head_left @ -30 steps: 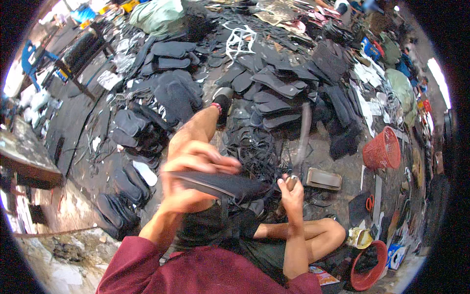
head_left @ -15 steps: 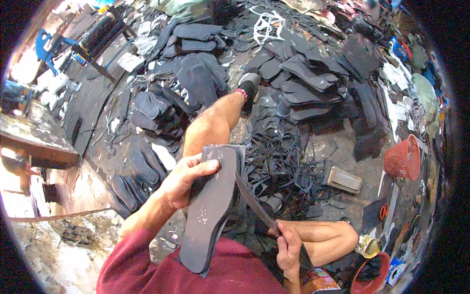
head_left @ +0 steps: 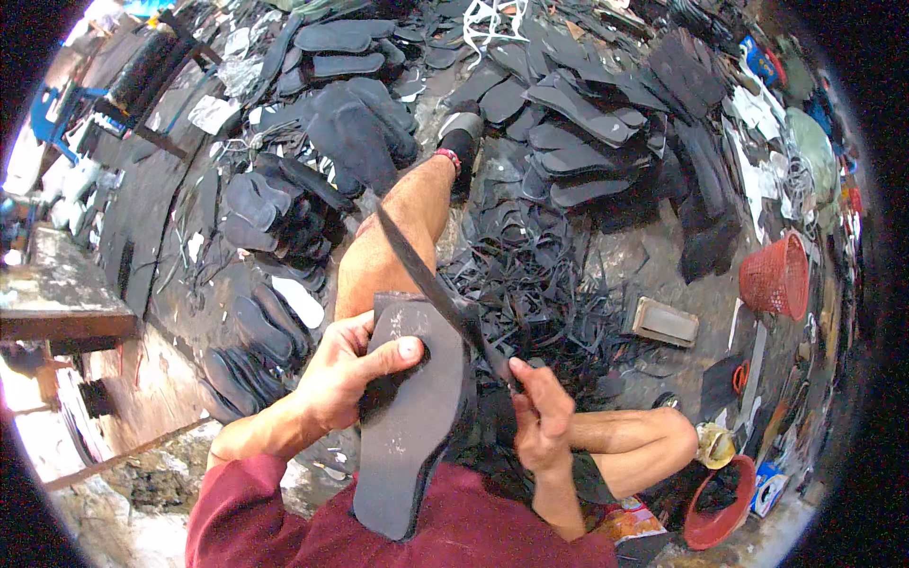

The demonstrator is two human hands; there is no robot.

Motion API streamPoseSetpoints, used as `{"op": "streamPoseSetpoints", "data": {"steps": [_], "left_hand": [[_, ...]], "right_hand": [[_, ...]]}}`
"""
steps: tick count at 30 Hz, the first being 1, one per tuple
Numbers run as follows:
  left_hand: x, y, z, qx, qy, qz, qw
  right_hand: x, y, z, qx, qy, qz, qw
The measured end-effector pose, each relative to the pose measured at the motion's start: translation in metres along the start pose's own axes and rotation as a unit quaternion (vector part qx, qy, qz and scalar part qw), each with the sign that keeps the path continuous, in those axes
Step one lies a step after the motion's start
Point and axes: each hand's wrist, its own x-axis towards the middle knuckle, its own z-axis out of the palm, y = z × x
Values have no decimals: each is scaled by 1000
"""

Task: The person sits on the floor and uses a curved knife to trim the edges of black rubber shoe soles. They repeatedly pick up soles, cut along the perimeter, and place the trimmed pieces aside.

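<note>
sole (head_left: 402,440), one: dark grey, foot-shaped, in front of the maroon shirt (head_left: 265,511). left hand (head_left: 346,374), gripping the sole's side, thumb on its upper face. right hand (head_left: 545,417), fist curled round the lower end of a long dark blade (head_left: 417,260), which crosses by the sole's upper right edge; contact cannot be told. beyond: tangled black scraps (head_left: 530,275); red mesh basket (head_left: 775,275), at right; stacked dark soles (head_left: 587,151); white strapping (head_left: 494,24), farthest.

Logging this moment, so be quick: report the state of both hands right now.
Left hand: closed, gripping a dark foot-shaped sole.
Right hand: closed, holding a long dark blade.
</note>
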Motion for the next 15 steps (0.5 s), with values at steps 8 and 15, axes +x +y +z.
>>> {"op": "streamPoseSetpoints", "data": {"steps": [8, 15], "left_hand": [[4, 22, 3, 106, -51, -77, 990], [6, 29, 6, 241, -87, -107, 961]], "right_hand": [[91, -29, -73, -88, -247, -59, 963], [153, -48, -46, -32, -385, -69, 920]]}}
